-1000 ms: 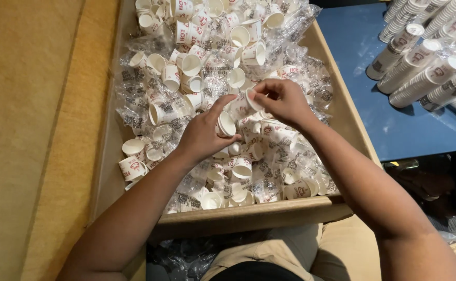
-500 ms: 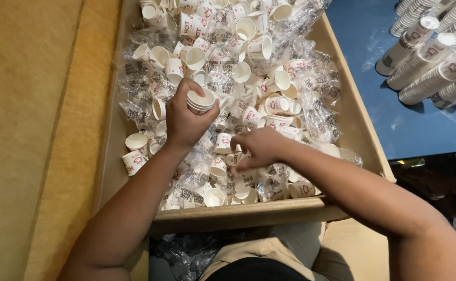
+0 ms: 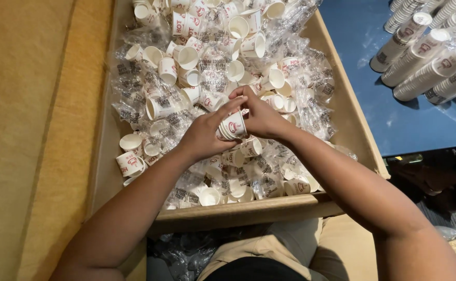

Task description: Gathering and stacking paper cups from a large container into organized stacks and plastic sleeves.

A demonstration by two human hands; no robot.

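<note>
Over the middle of a cardboard box (image 3: 357,139), my left hand (image 3: 203,135) grips a short nested stack of small white paper cups with red print (image 3: 232,126). My right hand (image 3: 262,115) meets it from the right, its fingers closed on the top end of that same stack. Beneath both hands the box is filled with several loose paper cups (image 3: 188,57) mixed with crumpled clear plastic wrappers (image 3: 134,101).
Long stacks of the same cups (image 3: 425,49) lie on their sides on a blue surface (image 3: 410,125) to the right of the box. A tan padded surface (image 3: 25,130) runs along the left. My lap in beige trousers (image 3: 262,250) is below the box.
My right hand came up from the cups at the box's front and joined my left hand at the stack. The left hand with the stack shifted right, toward the centre.
</note>
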